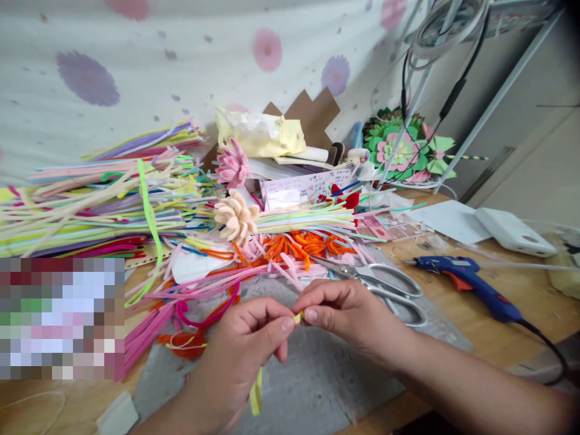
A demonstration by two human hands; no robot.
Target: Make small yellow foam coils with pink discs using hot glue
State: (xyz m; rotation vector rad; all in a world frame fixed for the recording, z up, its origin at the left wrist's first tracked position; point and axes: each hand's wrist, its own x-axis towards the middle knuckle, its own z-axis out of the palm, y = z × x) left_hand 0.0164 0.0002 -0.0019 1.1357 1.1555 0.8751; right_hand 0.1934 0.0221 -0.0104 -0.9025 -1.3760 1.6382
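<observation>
Over the grey cutting mat (317, 380), my left hand (242, 347) and my right hand (347, 314) meet fingertip to fingertip. Both pinch a narrow yellow strip (298, 318), of which a short bit shows between the thumbs. A flat yellow tail (256, 396) hangs below my left palm; its link to the pinched bit is hidden by the hand. Just beyond my right hand lie silver-handled scissors (392, 284). Orange pipe cleaners (188, 345) and a curled magenta pipe cleaner (183, 314) rest left of my left hand.
Bundles of coloured pipe cleaners (90, 208) pile up on the left. Pink (233, 163) and cream (235, 217) fuzzy flowers stand behind the mat. On the right are a blue glue gun (471, 278) with its cord, and a white box (516, 231). A blurred patch covers the lower left.
</observation>
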